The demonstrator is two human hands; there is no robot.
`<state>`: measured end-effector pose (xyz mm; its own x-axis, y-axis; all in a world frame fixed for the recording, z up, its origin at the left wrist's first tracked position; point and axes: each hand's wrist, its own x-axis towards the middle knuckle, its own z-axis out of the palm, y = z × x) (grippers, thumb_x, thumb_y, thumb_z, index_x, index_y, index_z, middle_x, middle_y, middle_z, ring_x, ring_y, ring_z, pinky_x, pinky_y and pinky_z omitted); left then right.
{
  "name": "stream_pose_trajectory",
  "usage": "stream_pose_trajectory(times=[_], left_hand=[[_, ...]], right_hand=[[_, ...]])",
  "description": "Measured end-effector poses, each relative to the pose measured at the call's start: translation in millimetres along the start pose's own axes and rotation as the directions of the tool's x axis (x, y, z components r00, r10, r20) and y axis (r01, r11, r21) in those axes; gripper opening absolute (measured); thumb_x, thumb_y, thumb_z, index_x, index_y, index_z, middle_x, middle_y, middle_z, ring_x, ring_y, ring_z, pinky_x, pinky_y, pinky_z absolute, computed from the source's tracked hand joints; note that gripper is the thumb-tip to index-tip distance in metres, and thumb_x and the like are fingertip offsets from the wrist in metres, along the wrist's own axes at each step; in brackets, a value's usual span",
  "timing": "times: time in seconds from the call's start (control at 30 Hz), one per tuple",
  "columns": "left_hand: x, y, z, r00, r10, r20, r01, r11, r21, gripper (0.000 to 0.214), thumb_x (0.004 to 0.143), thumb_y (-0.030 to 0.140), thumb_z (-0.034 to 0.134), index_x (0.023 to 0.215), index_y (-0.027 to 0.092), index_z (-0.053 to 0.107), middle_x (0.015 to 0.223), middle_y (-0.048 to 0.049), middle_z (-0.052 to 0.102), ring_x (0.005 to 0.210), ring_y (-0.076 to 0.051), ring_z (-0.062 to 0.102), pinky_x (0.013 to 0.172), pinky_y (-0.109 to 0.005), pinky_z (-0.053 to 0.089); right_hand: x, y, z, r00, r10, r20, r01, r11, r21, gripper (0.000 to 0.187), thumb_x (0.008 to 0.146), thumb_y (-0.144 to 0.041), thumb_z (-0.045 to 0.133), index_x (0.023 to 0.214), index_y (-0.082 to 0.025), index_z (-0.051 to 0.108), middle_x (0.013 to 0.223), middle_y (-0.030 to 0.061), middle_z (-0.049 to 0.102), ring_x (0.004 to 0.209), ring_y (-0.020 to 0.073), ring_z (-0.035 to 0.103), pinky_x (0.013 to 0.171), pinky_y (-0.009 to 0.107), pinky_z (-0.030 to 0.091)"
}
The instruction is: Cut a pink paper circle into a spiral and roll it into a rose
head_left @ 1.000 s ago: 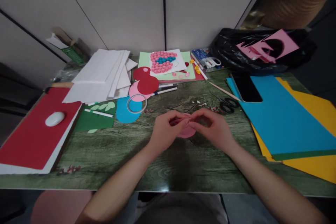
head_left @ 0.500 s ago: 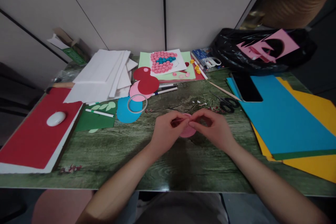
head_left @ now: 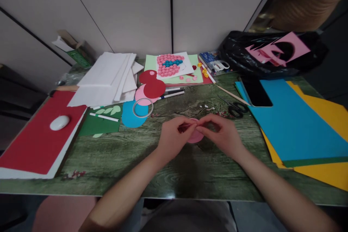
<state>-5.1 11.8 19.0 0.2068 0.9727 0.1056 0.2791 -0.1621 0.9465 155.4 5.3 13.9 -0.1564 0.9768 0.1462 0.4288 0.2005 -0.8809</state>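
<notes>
At the middle of the table my left hand (head_left: 176,134) and my right hand (head_left: 221,132) meet fingertip to fingertip, both closed in a pinch. Between them is a small bit of pink paper, mostly covered by the fingers; a thin pink edge shows inside the left hand's curl. Just beneath and behind the fingertips a round piece of pink paper (head_left: 196,137) shows; I cannot tell whether it joins the pinched bit. Black scissors (head_left: 237,109) lie beyond my right hand. Small white scraps (head_left: 207,107) lie past the fingers.
On the left are red sheets (head_left: 32,141) with a white oval object (head_left: 59,122), white paper (head_left: 100,76) and a silver ring (head_left: 143,108). A card with pink and blue paper rolls (head_left: 170,65) lies behind. Blue sheets (head_left: 296,123), a phone (head_left: 257,92) and a black bag (head_left: 236,49) are rightward.
The whole view shifts very slightly. Both hands stay pinched together over the pink circle, with hardly any visible finger movement.
</notes>
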Motion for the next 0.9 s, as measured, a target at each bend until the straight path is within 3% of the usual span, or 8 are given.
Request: stream_pose_trajectory(times=[0.7, 0.9], left_hand=[[-0.1, -0.3, -1.7, 0.998, 0.02, -0.051, -0.018, 0.999, 0.026, 0.012, 0.072, 0.029, 0.063, 0.078, 0.02, 0.067, 0.069, 0.0001, 0.066, 0.06, -0.009, 0.056, 0.055, -0.021, 0.044], [-0.2, -0.3, -2.3, 0.998, 0.003, -0.06, 0.0, 0.999, 0.036, 0.012, 0.071, 0.029, 0.063, 0.076, 0.019, 0.067, 0.069, 0.0001, 0.065, 0.06, -0.009, 0.055, 0.055, -0.021, 0.043]], right_hand=[[-1.7, -6.7, -3.1, 0.998, -0.064, 0.01, 0.065, 0.994, -0.091, 0.01, 0.076, -0.024, 0.059, 0.084, -0.023, 0.064, 0.083, 0.0014, 0.067, 0.076, 0.0165, 0.061, 0.066, 0.029, 0.047], [-2.7, -7.3, -5.0, 0.997, -0.074, 0.03, 0.076, 0.996, -0.049, 0.013, 0.076, -0.022, 0.058, 0.087, -0.023, 0.065, 0.084, 0.0016, 0.067, 0.076, 0.0168, 0.061, 0.067, 0.03, 0.047]])
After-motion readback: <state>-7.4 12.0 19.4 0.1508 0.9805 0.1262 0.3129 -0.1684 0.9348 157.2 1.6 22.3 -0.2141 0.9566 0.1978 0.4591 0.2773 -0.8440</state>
